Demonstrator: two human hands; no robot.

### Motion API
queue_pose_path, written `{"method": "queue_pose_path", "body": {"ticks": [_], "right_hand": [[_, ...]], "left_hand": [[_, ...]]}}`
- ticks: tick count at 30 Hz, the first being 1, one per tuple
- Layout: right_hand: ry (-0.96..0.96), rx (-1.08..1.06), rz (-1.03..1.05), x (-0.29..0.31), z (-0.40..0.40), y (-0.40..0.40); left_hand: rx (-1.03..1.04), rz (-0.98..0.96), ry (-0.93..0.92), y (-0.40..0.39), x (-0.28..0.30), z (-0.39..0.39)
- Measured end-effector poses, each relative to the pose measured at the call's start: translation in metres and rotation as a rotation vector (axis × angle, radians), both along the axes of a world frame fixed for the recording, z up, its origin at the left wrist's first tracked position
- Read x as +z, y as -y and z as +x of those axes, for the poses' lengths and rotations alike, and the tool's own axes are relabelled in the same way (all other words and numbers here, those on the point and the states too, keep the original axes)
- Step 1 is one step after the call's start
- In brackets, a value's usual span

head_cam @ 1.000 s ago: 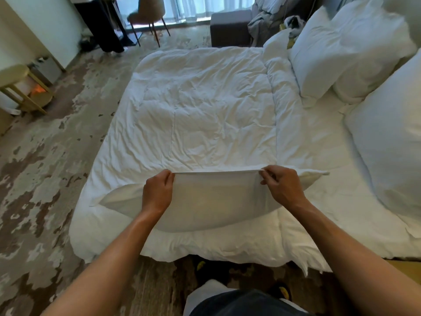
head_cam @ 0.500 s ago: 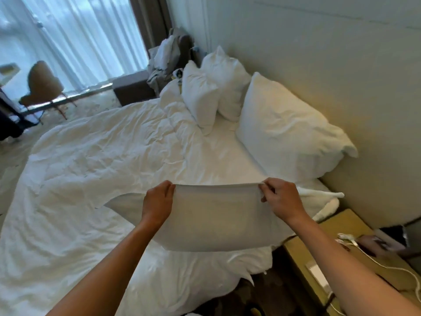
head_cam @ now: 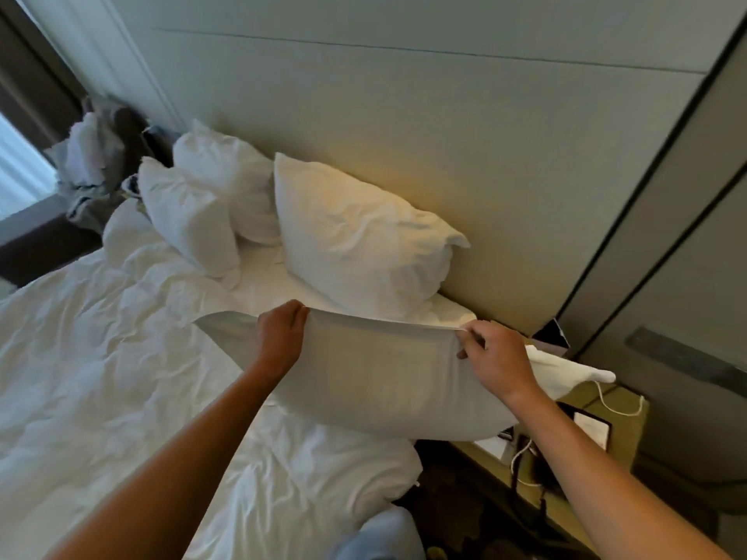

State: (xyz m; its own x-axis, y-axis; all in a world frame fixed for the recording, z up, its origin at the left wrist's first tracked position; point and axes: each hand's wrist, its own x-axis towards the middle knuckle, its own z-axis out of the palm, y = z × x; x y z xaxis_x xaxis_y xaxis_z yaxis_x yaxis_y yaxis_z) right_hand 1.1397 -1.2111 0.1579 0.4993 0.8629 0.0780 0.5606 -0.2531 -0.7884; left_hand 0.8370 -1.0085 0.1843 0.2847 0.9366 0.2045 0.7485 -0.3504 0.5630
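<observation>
Rumpled bed [head_cam: 101, 377] below, my left hand [head_cam: 281, 341] and right hand [head_cam: 495, 361] pinching the pillow [head_cam: 376, 390] by its top edge, whose drooping right corner could snag the white cable [head_cam: 602, 398] on the nightstand [head_cam: 582, 394].

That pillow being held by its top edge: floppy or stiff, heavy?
Probably soft and floppy: the pillow sags into a belly below the left hand and right hand. Likely light, since pinches at its top edge carry it.
</observation>
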Motion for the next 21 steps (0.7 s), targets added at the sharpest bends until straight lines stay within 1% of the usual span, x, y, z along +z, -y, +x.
{"method": "queue_pose_path", "body": {"ticks": [5, 7, 12, 17, 21], "right_hand": [[-0.006, -0.11, -0.019, -0.002, 0.007, -0.022], [0.002, -0.118, -0.028, 0.001, 0.007, -0.023], [-0.008, -0.168, -0.084, -0.002, -0.006, -0.066], [-0.077, -0.197, -0.241, -0.03, -0.032, -0.111], [-0.09, -0.194, -0.336, -0.052, -0.054, -0.143]], "left_hand": [[-0.139, -0.01, -0.033, -0.068, -0.012, 0.035], [-0.158, -0.014, -0.033, -0.077, -0.013, 0.04], [-0.191, -0.083, -0.084, -0.135, -0.026, 0.049], [-0.224, -0.183, -0.162, -0.183, -0.057, 0.036], [-0.209, -0.251, -0.205, -0.216, -0.084, 0.023]]}}
